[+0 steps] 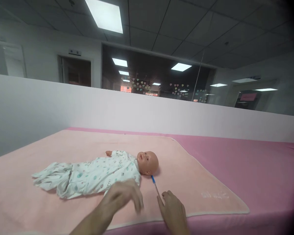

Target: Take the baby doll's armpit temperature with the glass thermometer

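Two bare hands here! The left hand [124, 193], its fingertips a blur to my eye, runs back through a bare wrist into a smooth, plain forearm [94, 219]. And the right hand [172, 206], that's the crisper one: slender thumb, rounded back, bare down to the wrist, nails too small to make out.

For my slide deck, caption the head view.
Right hand holding a blue-tipped stick beside a clothed doll on a peach blanket.
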Motion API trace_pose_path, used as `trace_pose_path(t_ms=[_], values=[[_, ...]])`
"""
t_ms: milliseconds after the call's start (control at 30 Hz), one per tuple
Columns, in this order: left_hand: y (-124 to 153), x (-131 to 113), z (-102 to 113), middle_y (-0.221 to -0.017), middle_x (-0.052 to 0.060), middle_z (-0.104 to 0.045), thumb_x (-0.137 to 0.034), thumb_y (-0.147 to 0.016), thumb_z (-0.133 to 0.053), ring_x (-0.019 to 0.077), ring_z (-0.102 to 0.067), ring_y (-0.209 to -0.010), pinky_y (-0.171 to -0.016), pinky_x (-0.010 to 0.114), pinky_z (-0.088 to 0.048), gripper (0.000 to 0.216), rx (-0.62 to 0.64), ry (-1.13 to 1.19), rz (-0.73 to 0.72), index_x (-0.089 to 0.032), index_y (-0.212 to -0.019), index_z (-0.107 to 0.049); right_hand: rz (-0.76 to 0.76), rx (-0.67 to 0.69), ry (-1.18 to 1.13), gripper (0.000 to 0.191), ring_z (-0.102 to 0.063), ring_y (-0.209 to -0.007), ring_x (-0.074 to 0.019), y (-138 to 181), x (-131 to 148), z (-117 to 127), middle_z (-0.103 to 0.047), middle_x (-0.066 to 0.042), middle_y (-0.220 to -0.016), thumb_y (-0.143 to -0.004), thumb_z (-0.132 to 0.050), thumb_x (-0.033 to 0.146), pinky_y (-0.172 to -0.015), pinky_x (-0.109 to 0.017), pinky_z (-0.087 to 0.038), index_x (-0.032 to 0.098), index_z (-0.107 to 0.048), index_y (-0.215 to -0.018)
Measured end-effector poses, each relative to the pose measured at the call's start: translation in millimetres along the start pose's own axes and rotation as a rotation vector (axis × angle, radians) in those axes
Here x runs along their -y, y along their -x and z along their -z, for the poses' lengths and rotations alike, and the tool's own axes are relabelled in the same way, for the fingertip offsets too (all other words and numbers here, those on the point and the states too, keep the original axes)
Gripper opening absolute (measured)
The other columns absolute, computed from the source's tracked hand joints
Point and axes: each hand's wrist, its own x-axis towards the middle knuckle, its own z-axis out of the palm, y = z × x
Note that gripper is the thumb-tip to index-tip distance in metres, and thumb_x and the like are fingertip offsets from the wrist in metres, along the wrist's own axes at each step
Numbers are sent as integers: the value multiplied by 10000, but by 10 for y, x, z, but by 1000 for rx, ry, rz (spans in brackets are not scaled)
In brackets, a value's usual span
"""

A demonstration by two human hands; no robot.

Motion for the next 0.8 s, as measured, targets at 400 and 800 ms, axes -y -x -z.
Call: trace_pose_path(t_ms=[400,800], values=[[-849,1089,112,-704,24,-620,-445,-830,-398,186,-562,-751,-772,296,-387,394,-229,-58,6,-184,-634,-618,-235,-130,-283,200,-616,-582,-163,-155,-68,510,-646,2,-624,-767,-447,266,-548,-240,-430,242,-616,-663],[-713,1413,142,-755,50,-628,-458,-828,-388,173,-543,-694,-717,311,-431,422,-666,248,69,-162,-1040,-602,237,206,-1236,162,-576,-606,-121,-1745,875,1230,-635,-48,-681,-656,-566,264,-568,-229,-496,122,-641,-677]])
